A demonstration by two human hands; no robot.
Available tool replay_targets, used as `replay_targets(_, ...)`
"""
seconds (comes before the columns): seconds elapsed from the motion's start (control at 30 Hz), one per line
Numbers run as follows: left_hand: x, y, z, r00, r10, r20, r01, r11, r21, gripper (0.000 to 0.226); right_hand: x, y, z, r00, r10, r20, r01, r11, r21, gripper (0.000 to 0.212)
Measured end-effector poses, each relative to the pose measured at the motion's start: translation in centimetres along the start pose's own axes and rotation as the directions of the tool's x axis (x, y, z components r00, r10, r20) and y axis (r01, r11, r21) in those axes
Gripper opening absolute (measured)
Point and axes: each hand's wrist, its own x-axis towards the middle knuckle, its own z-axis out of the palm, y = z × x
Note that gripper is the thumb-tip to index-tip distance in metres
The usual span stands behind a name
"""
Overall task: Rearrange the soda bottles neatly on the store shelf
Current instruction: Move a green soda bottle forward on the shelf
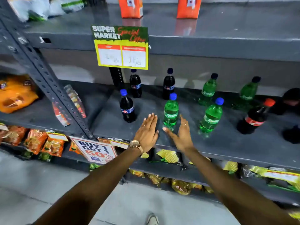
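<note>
Soda bottles stand scattered on the grey middle shelf (227,143). A dark cola bottle with a blue cap (127,107) is front left, and two more dark ones (135,84) (168,84) stand behind it. A green bottle (170,111) stands front centre, a second green one (211,118) to its right, two others (208,90) (249,89) at the back. A red-capped cola bottle (255,117) leans at the right. My left hand (147,132) and right hand (181,133) are open, flanking the front centre green bottle without touching it.
A yellow price sign (121,47) hangs from the upper shelf edge. Orange cartons (130,7) stand on the top shelf. Snack bags (37,142) fill the lower shelf and the left bay. A slotted steel post (48,78) divides the bays. Dark bottles (292,101) sit at the far right.
</note>
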Motion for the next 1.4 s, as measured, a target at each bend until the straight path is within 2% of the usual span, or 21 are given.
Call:
replay_targets(0.1, 1.9, 0.1, 0.4, 0.995, -0.079, 0.066, 0.088, 0.985, -0.147, 0.062, 2.3, -0.2, 1.0, 0.994, 0.04, -0.102, -0.029, 0.994, 0.11, 0.075)
replay_targets(0.23, 3.1, 0.5, 0.9, 0.991, -0.104, 0.083, 0.11, 0.991, -0.077, 0.056, 2.9, 0.0, 1.8, 0.983, 0.031, -0.18, -0.017, 0.997, 0.08, 0.059)
replay_targets(0.43, 3.3, 1.0, 1.2, 0.998, -0.024, 0.056, 0.023, 0.999, 0.023, 0.056, 1.6, 0.3, 0.9, 0.977, 0.02, -0.211, -0.002, 0.997, 0.082, 0.053)
replay_targets(0.63, 3.7, 1.6, 2.0, 0.993, -0.082, 0.089, 0.085, 0.996, -0.025, 0.054, -4.1, 3.5, -3.7, 0.964, 0.092, -0.249, -0.066, 0.992, 0.11, 0.048)
replay_targets(0.87, 4.1, 3.5, 2.8, 0.972, -0.233, 0.011, 0.233, 0.972, -0.031, 0.052, -8.6, 8.6, -12.5, 0.865, 0.197, -0.462, -0.155, 0.98, 0.128, 0.039)
replay_targets(1.0, 4.3, 5.1, 3.2, 0.956, -0.292, -0.026, 0.292, 0.956, -0.028, 0.066, -8.3, 11.4, -17.0, 0.805, 0.242, -0.542, -0.195, 0.97, 0.144, 0.037)
replay_targets(1.1, 4.2, 5.2, 3.2, 0.952, -0.304, -0.024, 0.304, 0.953, -0.002, 0.066, -7.2, 12.3, -18.6, 0.84, 0.23, -0.491, -0.184, 0.973, 0.141, 0.038)
replay_targets(1.2, 4.2, 5.1, 3.1, 0.945, -0.326, -0.033, 0.327, 0.945, -0.001, 0.052, -6.1, 12.8, -18.7, 0.891, 0.191, -0.412, -0.146, 0.98, 0.138, 0.041)
replay_targets(1.4, 4.2, 5.3, 2.8, 0.942, -0.336, -0.022, 0.336, 0.942, -0.001, 0.05, -4.7, 12.6, -17.6, 0.898, 0.142, -0.417, -0.08, 0.983, 0.163, 0.05)
